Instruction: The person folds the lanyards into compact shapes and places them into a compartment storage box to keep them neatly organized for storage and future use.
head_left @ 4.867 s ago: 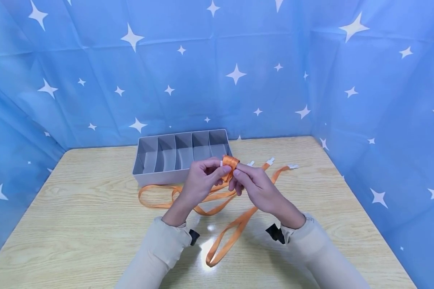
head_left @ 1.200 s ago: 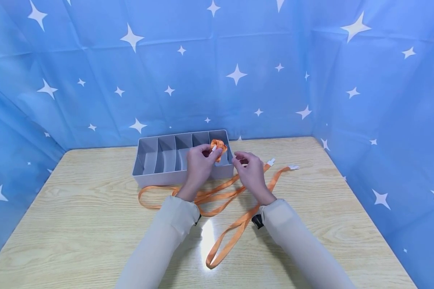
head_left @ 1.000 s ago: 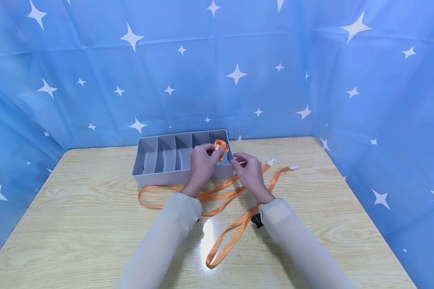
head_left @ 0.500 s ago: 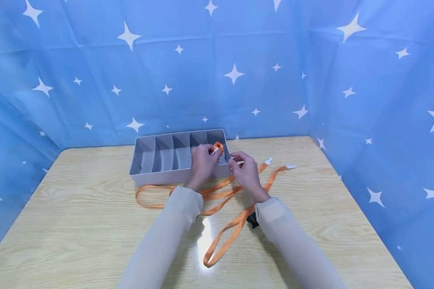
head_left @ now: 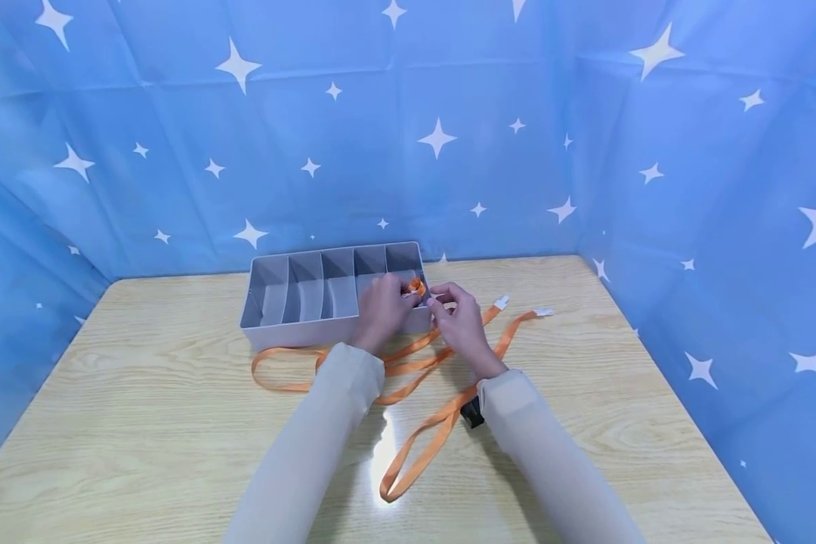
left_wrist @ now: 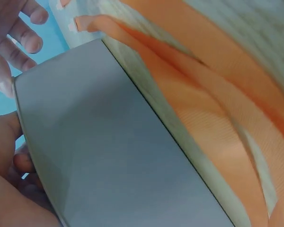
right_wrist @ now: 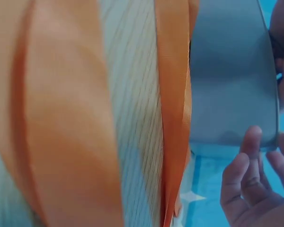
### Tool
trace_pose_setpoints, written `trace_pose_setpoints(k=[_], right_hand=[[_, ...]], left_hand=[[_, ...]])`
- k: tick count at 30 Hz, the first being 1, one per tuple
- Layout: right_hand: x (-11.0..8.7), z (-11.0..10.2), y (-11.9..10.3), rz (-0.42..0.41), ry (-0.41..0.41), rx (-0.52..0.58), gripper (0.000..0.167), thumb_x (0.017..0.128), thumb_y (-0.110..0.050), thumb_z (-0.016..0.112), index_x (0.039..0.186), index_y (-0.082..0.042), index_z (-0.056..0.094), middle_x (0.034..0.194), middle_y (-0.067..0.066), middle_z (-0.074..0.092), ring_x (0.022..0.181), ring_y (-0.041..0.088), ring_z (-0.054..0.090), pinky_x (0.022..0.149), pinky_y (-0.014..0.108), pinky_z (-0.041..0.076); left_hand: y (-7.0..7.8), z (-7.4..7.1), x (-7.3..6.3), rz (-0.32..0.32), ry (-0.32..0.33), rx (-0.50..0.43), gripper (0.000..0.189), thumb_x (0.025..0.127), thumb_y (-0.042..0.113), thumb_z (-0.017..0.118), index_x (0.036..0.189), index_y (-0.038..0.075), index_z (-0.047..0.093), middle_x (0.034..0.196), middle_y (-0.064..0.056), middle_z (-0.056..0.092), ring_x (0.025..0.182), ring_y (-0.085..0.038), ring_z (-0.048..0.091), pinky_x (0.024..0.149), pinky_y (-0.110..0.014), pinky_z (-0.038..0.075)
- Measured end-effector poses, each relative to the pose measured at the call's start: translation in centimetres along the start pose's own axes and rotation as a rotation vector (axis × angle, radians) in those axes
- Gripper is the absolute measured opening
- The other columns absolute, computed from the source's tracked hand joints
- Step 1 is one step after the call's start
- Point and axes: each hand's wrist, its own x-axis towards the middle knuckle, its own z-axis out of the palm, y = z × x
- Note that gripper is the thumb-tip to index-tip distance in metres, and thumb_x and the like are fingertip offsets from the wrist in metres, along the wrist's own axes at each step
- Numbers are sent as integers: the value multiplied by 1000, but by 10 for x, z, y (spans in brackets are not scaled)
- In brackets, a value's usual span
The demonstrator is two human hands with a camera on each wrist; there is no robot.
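Note:
In the head view my left hand (head_left: 381,306) reaches into the rightmost compartment of a grey divided box (head_left: 306,331). It pinches a rolled-up orange lanyard (head_left: 417,286), partly hidden behind the fingers and low between the compartment walls. My right hand (head_left: 464,320) is at the box's front right corner, thumb and index finger on the rim. The right wrist view shows fingers of that right hand (right_wrist: 251,184) around the corner of the box (right_wrist: 232,75). In the left wrist view the front wall (left_wrist: 109,137) hides most of the left hand's grip.
Orange lanyards (head_left: 415,472) with white clips (head_left: 502,302) lie in long loops on the wooden table (head_left: 143,423), in front of the box and under both forearms. A blue star-printed curtain (head_left: 353,136) stands behind the table and along its sides.
Both hands rolled the lanyard between them in the oldest frame. The left hand then carried it over the box and has lowered it into the right compartment; the right hand moved to the box corner.

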Motion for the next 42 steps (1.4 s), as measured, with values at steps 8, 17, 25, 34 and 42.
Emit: trace_pose_setpoints(k=[8, 17, 25, 34, 42], right_hand=[[1, 1, 1, -7, -8, 24, 23, 102, -10, 55, 122, 1, 61, 103, 20, 61, 75, 47, 63, 68, 47, 57], [0, 3, 1, -6, -18, 61, 25, 103, -10, 54, 123, 3, 60, 102, 22, 59, 74, 50, 61, 70, 59, 53], [-1, 2, 0, -2, -15, 8, 25, 103, -11, 55, 124, 1, 61, 103, 21, 62, 74, 46, 63, 66, 47, 56], [1, -10, 5, -23, -48, -52, 29, 101, -20, 61, 124, -4, 65, 101, 17, 66, 73, 42, 65, 56, 32, 53], [2, -27, 8, -8, -18, 36, 34, 104, -25, 54, 129, -3, 63, 103, 27, 61, 75, 51, 62, 48, 27, 46]], left_hand=[[4, -2, 0, -19, -19, 8, 27, 87, 28, 79, 104, 7, 79, 92, -7, 73, 77, -21, 61, 72, -34, 53], [-1, -2, -3, 8, 3, -60, 33, 88, 21, 78, 119, 11, 74, 105, -10, 72, 86, -22, 63, 74, -33, 55], [-14, -4, -12, 164, 120, -137, 36, 90, 15, 76, 124, 9, 71, 114, -10, 69, 103, -30, 64, 87, -42, 52], [-28, -17, -38, 252, 116, -300, 26, 89, 15, 76, 113, 5, 74, 103, -8, 69, 78, -22, 58, 64, -30, 51], [-36, -20, -50, 248, -98, -373, 22, 87, 13, 78, 109, 9, 76, 104, 0, 74, 89, -14, 64, 78, -30, 54]])
